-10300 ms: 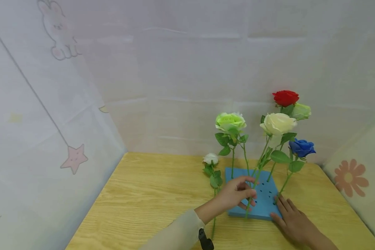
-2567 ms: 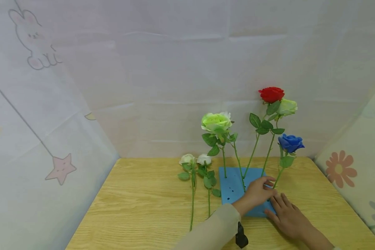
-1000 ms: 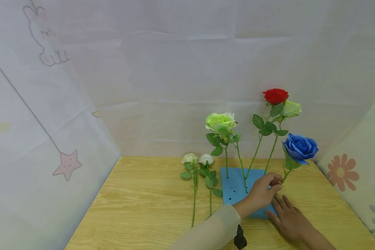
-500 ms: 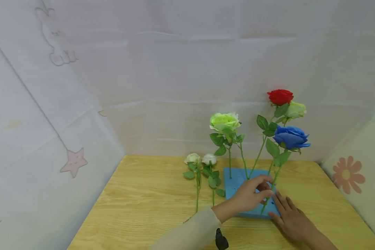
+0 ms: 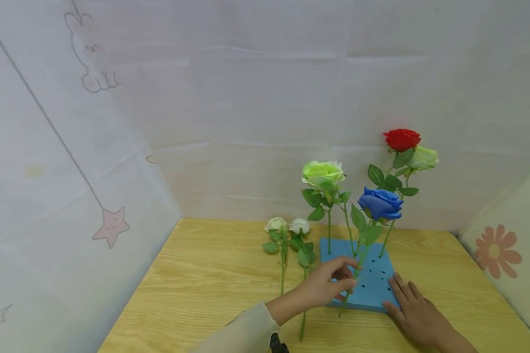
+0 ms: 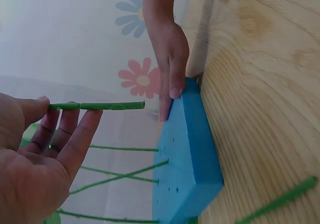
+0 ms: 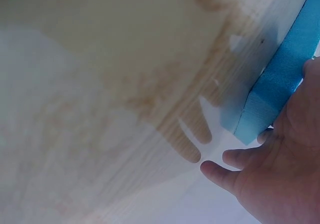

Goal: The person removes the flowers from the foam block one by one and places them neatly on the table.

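My left hand (image 5: 320, 287) pinches a blue rose (image 5: 381, 203) by its green stem, between thumb and fingertips. In the left wrist view the stem's cut end (image 6: 135, 105) is free in the air, apart from the blue foam block (image 6: 207, 176). The bloom leans up and to the right over the block in the head view. My right hand (image 5: 417, 311) rests with straight fingers along the block's right edge. From the right wrist, the palm (image 7: 287, 164) shows against the block's side (image 7: 280, 76).
A bright green rose (image 5: 322, 174), a red rose (image 5: 402, 139) and a pale green rose (image 5: 424, 158) stand in the block, which has several bare holes. Left of it, a cream rose (image 5: 275, 224) and a white rose (image 5: 299, 225) lie on the wooden table (image 5: 203, 274).
Earlier my left hand held the cream rose, which then lay on the table. The blue rose has come out of the block and moved left in my left hand. My right hand stays on the block.
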A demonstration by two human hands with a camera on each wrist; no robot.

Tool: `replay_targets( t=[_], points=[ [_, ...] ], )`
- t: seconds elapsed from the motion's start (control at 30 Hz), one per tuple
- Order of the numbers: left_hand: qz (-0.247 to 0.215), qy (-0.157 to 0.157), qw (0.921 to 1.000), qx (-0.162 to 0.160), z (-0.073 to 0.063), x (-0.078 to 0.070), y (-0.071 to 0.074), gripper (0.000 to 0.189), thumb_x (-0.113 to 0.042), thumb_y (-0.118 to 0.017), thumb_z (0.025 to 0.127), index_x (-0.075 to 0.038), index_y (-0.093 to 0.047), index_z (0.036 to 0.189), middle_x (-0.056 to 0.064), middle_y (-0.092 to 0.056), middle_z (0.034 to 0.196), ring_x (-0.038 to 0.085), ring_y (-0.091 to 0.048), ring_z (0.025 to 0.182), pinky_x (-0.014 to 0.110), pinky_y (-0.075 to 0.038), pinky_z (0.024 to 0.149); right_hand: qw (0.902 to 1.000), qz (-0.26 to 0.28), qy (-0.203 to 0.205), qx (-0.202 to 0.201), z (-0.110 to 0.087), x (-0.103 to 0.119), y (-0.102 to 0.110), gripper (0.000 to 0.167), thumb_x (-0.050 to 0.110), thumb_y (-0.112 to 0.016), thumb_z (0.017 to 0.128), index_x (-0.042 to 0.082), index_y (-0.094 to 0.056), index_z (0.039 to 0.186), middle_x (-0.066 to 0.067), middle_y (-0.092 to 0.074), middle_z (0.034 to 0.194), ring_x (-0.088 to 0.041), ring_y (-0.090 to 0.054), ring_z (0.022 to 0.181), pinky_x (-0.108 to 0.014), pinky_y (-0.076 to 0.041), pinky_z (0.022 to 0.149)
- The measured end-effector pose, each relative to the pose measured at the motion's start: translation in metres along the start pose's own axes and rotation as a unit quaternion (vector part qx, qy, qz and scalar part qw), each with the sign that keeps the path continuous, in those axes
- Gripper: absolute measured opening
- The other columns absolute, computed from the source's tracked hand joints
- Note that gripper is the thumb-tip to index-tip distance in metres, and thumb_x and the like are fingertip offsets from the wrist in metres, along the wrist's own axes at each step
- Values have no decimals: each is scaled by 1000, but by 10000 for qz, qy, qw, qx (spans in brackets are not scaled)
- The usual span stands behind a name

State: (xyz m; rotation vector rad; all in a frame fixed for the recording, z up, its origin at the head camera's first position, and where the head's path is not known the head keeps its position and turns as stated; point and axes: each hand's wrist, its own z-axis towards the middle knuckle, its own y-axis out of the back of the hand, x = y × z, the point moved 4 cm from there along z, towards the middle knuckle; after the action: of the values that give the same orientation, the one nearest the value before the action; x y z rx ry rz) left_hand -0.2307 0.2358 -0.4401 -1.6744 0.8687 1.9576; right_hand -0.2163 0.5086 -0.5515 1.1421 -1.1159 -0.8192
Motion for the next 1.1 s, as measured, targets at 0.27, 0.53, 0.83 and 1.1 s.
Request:
replay_targets(
  t=[0.27,0.53,0.83,1.1],
  points=[
    [-14,115,9997,-220,-39,8,29,37,-21,-59,105,-18,-54,142,-3,-60,110,6,-65,90,29,-61,71,10000,0,46,78,-1,1,2,75,51,-46,106,-1,-29,158,-26,-26,162,-62,-29,138,-75,-42,89],
    [156,260,9981,-533,-84,25,59,34,-21,-59,105,-16,-56,138,2,-60,110,11,-65,94,30,-61,70,9998,108,0,186,-1,1,1,78,53,-47,105,-2,-31,157,-28,-26,161,-63,-29,137,-76,-41,88],
    [159,472,9923,-1131,-116,51,98,36,-20,-59,105,-11,-52,139,8,-60,111,19,-65,96,48,-62,74,9992,176,-95,355,-1,-1,1,80,55,-46,105,-3,-30,157,-29,-26,161,-64,-28,137,-77,-40,87],
    [242,623,9870,-1459,-121,63,122,40,-19,-58,105,-8,-47,142,11,-58,113,27,-66,97,49,-62,72,9992,179,-94,342,0,-1,0,80,54,-47,105,-3,-29,157,-28,-26,161,-64,-28,137,-77,-40,87]
  ],
)
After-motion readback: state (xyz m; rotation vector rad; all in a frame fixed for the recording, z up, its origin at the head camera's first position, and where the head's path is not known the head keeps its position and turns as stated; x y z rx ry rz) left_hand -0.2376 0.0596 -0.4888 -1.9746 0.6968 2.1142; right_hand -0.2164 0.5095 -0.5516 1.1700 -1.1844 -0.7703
